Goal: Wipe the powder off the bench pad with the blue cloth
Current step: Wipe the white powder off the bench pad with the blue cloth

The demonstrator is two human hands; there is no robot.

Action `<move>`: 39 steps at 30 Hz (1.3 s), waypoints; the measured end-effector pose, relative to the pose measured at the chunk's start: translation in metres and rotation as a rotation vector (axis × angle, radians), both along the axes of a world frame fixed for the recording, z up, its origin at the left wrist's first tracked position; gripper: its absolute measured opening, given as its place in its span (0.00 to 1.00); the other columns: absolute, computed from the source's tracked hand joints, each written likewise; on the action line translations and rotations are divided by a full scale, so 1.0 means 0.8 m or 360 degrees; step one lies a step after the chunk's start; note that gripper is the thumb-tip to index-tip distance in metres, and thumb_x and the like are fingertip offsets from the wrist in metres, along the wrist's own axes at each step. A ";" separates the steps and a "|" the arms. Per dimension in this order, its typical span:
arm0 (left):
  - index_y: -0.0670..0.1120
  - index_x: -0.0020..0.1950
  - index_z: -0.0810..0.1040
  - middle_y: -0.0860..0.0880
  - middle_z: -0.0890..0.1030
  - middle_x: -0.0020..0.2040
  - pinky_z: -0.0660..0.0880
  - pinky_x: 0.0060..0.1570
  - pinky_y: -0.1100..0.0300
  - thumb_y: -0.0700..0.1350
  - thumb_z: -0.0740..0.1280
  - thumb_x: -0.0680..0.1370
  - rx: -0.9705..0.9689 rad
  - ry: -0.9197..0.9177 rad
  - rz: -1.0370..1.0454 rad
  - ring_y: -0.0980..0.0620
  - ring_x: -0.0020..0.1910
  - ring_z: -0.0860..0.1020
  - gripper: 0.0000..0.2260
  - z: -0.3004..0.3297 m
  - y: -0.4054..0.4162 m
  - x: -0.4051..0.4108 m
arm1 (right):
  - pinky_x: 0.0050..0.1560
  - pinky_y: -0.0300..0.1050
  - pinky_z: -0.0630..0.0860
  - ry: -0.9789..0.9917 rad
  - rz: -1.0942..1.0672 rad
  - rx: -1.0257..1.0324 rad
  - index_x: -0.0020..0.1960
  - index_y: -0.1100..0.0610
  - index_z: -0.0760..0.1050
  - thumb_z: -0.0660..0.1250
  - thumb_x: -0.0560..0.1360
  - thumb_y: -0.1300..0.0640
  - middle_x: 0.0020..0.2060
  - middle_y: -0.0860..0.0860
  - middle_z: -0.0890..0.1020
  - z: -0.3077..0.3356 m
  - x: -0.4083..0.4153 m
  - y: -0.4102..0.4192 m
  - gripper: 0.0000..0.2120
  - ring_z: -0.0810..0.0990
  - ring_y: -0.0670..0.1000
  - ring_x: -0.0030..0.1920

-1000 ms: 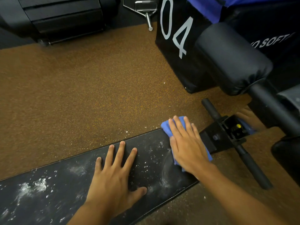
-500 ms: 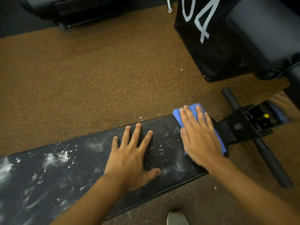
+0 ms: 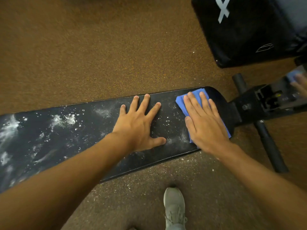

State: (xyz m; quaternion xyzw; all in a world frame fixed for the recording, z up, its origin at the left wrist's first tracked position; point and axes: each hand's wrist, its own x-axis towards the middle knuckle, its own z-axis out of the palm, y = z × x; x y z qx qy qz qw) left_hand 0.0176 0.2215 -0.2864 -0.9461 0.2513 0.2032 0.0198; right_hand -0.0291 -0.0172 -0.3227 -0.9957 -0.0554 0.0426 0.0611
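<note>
Head view: right hand (image 3: 205, 120) presses flat on the cloth (image 3: 181, 103) at the pad's (image 3: 93, 143) 3 o'clock end; left hand (image 3: 138, 123) lies flat, bracing. Sweep firmly toward 9 o'clock, where powder (image 3: 64, 119) is thickest.

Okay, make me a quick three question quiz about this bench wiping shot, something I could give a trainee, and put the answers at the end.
1. True or false: the right hand presses the blue cloth flat with straight fingers.
2. Multiple choice: where is the heaviest powder on the bench pad? A) under the cloth B) toward the pad's left end C) only on the floor
3. Fill in: the left hand rests on the pad with fingers ____.

Key
1. True.
2. B; thick white patches lie left of both hands.
3. Spread; the palm lies flat on the pad and it holds nothing.
</note>
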 end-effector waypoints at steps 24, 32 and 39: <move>0.61 0.81 0.35 0.49 0.36 0.83 0.51 0.77 0.35 0.84 0.49 0.62 0.0023 0.0054 0.0015 0.42 0.82 0.39 0.54 0.000 0.001 0.000 | 0.79 0.60 0.51 -0.0018 0.0127 -0.0019 0.82 0.56 0.50 0.48 0.82 0.50 0.82 0.51 0.54 -0.001 0.008 -0.015 0.30 0.46 0.57 0.82; 0.61 0.80 0.34 0.50 0.35 0.82 0.50 0.77 0.35 0.83 0.51 0.64 0.0031 0.0052 0.0017 0.43 0.81 0.38 0.53 -0.001 0.001 0.002 | 0.79 0.61 0.51 -0.0049 -0.0176 -0.0033 0.82 0.54 0.52 0.46 0.80 0.47 0.81 0.53 0.56 -0.003 0.062 -0.016 0.31 0.50 0.59 0.81; 0.61 0.80 0.34 0.50 0.35 0.82 0.50 0.77 0.35 0.83 0.50 0.66 0.0028 0.0015 0.0035 0.42 0.81 0.38 0.51 0.003 0.005 -0.008 | 0.80 0.58 0.50 0.0023 0.0316 -0.0032 0.82 0.55 0.52 0.50 0.81 0.50 0.82 0.50 0.54 0.004 -0.007 -0.035 0.30 0.46 0.54 0.82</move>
